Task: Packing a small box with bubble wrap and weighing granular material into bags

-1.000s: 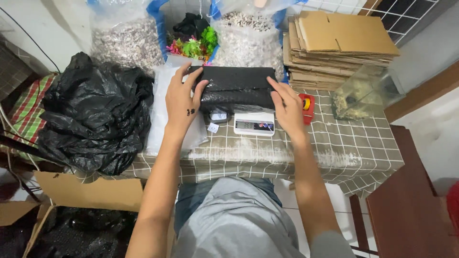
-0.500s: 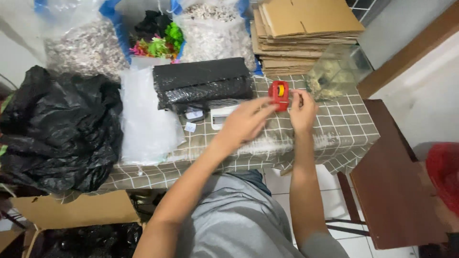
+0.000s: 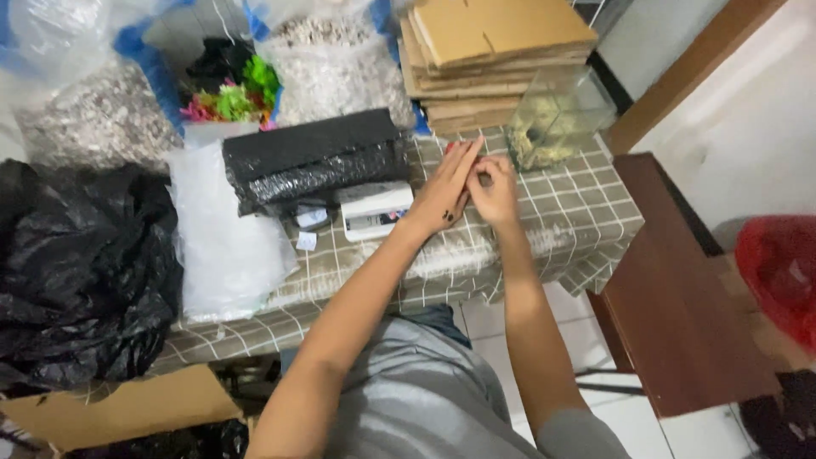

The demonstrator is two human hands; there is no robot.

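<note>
One checked surface [image 3: 561, 221] fills the middle of the frame, with one black bag heap [image 3: 81, 272] at the left, one stack of flat cardboard [image 3: 493, 51] at the upper right, and one black roll [image 3: 314, 157] lying with its long axis left to right, just left of the hands. Below it sits one small white scale [image 3: 374, 210]. Centre frame, the left hand [image 3: 446, 191], fingers straight and pointing up-frame, meets the right hand [image 3: 493, 191] over a small red thing [image 3: 450, 148] barely showing; whether either grips it I cannot tell.

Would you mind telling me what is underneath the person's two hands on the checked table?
Only a sliver of a small red object shows past the left hand; the right hand and left cover the rest.
</note>
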